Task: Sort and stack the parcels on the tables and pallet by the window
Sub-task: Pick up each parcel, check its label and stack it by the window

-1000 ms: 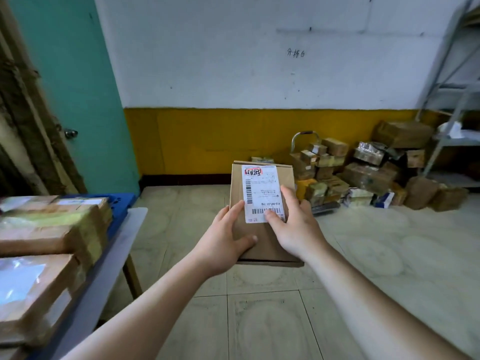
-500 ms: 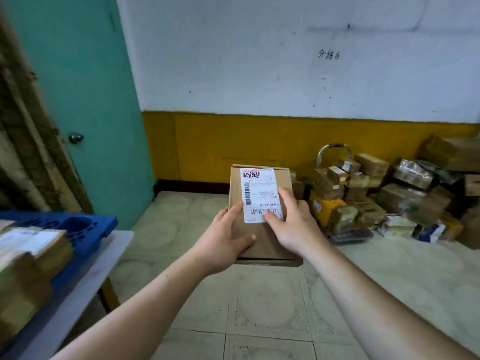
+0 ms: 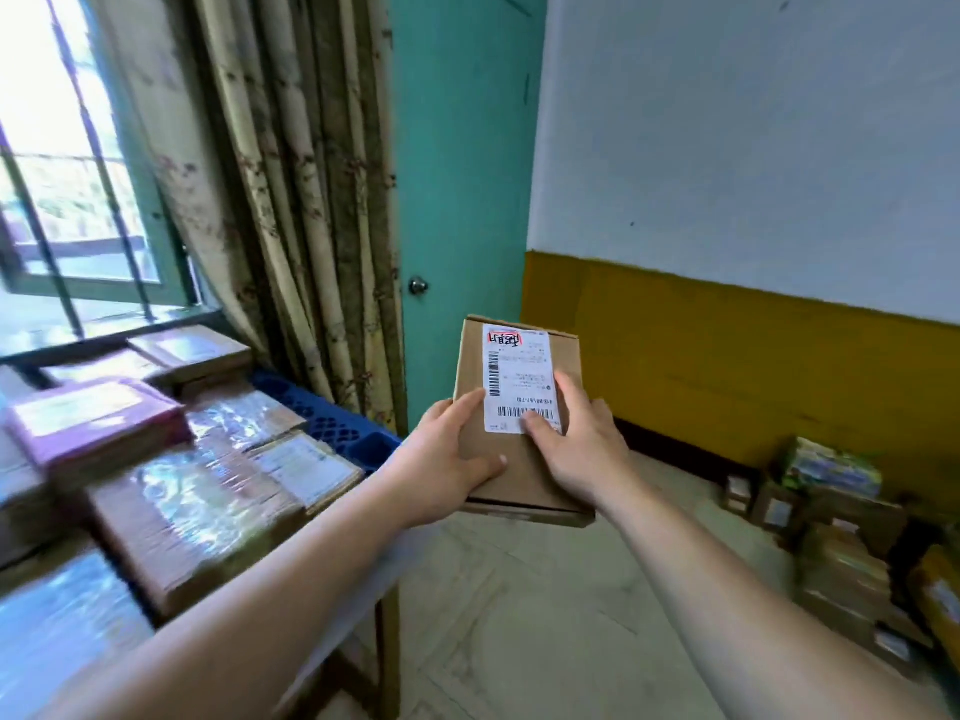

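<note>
I hold a flat brown cardboard parcel (image 3: pixel 511 459) with a white shipping label in front of me, above the floor and just right of the table's corner. My left hand (image 3: pixel 447 459) grips its left edge, thumb on top. My right hand (image 3: pixel 576 449) grips its right side, with the thumb lying over the barcode. To the left, several taped cardboard parcels (image 3: pixel 197 501) lie stacked on a blue pallet (image 3: pixel 337 428) that sits on the table (image 3: pixel 363 584) by the window.
A barred window (image 3: pixel 67 189) and a patterned curtain (image 3: pixel 291 210) stand behind the table. A teal door (image 3: pixel 462 200) is straight ahead. More parcels (image 3: pixel 841 543) are piled on the floor at the right, against the yellow-and-white wall.
My view has swung left: the window, curtain and the table's parcel stacks have come in, and the floor pile has slid to the right edge. Both hands keep hold of the parcel.
</note>
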Demonstrator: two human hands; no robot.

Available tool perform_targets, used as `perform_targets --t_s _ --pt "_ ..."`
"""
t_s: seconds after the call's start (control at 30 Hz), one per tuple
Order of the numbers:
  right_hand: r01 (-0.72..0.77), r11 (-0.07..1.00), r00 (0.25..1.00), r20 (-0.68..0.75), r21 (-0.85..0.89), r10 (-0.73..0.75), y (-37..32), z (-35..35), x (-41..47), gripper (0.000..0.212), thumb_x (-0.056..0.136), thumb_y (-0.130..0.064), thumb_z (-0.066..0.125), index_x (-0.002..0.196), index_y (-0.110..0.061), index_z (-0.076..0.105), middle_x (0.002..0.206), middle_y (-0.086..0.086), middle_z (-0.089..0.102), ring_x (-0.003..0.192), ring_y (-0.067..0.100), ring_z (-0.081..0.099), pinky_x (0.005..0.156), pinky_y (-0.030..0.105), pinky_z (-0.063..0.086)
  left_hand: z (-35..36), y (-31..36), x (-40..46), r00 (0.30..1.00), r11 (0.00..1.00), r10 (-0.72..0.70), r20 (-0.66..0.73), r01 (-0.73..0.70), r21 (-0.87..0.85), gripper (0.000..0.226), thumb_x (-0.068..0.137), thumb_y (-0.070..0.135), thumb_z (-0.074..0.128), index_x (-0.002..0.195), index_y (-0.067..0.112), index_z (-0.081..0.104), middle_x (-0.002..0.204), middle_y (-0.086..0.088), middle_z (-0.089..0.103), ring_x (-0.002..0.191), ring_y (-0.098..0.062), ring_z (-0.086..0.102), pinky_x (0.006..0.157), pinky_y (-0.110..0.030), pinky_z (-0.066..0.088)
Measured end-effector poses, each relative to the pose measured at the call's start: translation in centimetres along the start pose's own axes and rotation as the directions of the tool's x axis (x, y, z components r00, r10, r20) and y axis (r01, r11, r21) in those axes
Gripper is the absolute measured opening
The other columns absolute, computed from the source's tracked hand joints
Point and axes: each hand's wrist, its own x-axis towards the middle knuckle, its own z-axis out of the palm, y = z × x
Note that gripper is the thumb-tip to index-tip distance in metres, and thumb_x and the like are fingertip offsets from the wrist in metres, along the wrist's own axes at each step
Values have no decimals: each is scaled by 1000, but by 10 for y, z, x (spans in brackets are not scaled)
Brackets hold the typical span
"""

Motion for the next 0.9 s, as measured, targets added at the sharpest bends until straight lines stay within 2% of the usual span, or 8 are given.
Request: perform_targets --t_s 0.17,0.3,0.43,0.53,0.6,0.67,0.77,0.9 --pt "134 989 983 120 58 -140 -51 64 67 63 95 -46 56 150 -41 26 133 10 44 124 28 48 97 30 35 -58 -56 27 983 992 -111 -147 120 50 81 82 31 72 150 29 27 145 5 35 125 -11 42 105 -21 33" --pt "193 974 941 257 122 -219 -81 118 105 65 95 -48 55 152 -39 24 135 9 42 125 28 48 101 32 36 -91 -94 31 953 969 -209 -219 232 85 79 85 30 69 150 27 24 144 4 34 128 -13 39 100 -14 26" --pt "220 949 885 363 225 -291 -103 174 146 69 92 -50 59 152 -40 26 137 8 43 125 27 48 107 38 39 -117 -120 38 907 925 -299 -296 351 145 74 88 31 66 150 29 24 147 1 23 133 -16 35 93 -6 20" --pt "205 926 847 416 317 -330 -119 208 178 73 89 -47 65 152 -36 30 139 8 44 127 26 48 110 39 38 -132 -134 51 841 875 -396 -369 467 125 73 88 34 65 149 27 26 147 -1 23 128 -17 39 104 -17 29" --pt "202 916 811 466 346 -355 -129 229 198 76 89 -45 67 154 -30 29 143 8 44 129 25 47 110 33 36 -140 -142 63 794 822 -467 -390 552 141 72 89 38 63 149 27 25 147 -2 24 129 -19 40 107 -26 33" --pt "231 901 767 502 366 -400 -138 252 219 78 88 -44 69 154 -26 31 144 8 47 127 24 50 108 31 39 -147 -152 72 747 756 -528 -405 630 178 72 89 42 61 150 27 25 149 -2 25 131 -20 39 108 -28 31" --pt "240 897 727 543 372 -420 -148 281 235 81 86 -47 70 154 -27 30 142 10 47 123 25 53 107 37 43 -157 -164 74 724 702 -582 -371 677 220 74 88 45 62 150 26 26 154 -1 24 136 -20 34 111 -30 28" --pt "242 913 672 622 328 -401 -157 313 252 83 86 -46 70 155 -25 29 143 13 46 123 26 53 109 37 41 -172 -185 75 669 583 -648 -364 743 328 76 88 52 59 151 28 24 159 1 16 145 -21 19 117 -37 18"
